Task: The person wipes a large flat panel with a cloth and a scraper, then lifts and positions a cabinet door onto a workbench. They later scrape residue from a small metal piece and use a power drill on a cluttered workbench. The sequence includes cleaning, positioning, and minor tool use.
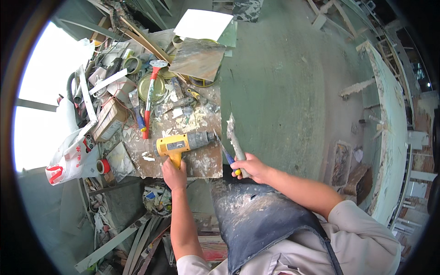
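My left hand [174, 175] grips the handle of a yellow heat gun [173, 143] at the bench's near edge. The gun lies level over the worktop, its grey nozzle [201, 139] pointing right. In my right hand [253, 168] are two tools, held just past the bench's right edge. One is a putty knife [228, 156] with a blue and yellow handle; its thin blade, seen nearly edge-on, reaches close to the nozzle. The other is a long grey tool [236, 142] crusted with residue, its exact kind unclear.
Paint flakes litter the wooden bench [202, 165]. A red-handled scraper [150, 99], another putty knife [137, 111], a tin lid [151, 88] and a marbled panel [198, 59] lie on it. A plastic bag [74, 158] hangs at left. Below stands a bin of scraps [157, 199].
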{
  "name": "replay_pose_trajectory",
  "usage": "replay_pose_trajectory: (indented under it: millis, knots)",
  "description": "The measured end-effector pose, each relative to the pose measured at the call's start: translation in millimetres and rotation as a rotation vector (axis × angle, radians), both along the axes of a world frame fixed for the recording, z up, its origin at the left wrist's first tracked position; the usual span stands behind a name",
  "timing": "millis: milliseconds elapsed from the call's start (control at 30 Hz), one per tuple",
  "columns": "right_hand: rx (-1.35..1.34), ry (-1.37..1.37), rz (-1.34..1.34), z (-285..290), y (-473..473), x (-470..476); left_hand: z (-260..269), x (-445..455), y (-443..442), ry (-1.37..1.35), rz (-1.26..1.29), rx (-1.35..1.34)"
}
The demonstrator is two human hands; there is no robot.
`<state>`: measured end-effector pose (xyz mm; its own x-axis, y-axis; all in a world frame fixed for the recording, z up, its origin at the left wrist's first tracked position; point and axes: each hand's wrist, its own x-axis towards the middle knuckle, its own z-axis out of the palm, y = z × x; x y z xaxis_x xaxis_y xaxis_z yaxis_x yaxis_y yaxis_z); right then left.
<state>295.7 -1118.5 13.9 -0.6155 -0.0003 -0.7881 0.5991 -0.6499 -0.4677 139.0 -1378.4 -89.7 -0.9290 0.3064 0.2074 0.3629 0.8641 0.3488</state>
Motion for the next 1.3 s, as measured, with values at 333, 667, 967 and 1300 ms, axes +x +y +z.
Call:
replay_pose_trajectory:
  millis: [333, 667, 967, 1300]
  knots:
    - [0.000, -0.040, -0.115, -3.2, -29.2, -8.6, 4.2, -14.8, -0.4, -0.058, -0.126, 0.021]
    - [0.072, -0.032, -0.246, -4.7, -65.9, -22.2, -1.2, -56.0, -14.0, -0.112, -0.211, 0.035]
    - [0.062, -0.075, -0.333, 4.2, -73.5, -34.6, 8.9, -56.4, -15.2, -0.052, -0.219, 0.068]
    - [0.137, -0.114, -0.268, 0.7, -73.7, -33.1, 60.6, 17.8, 53.4, -1.372, -0.036, 0.690]
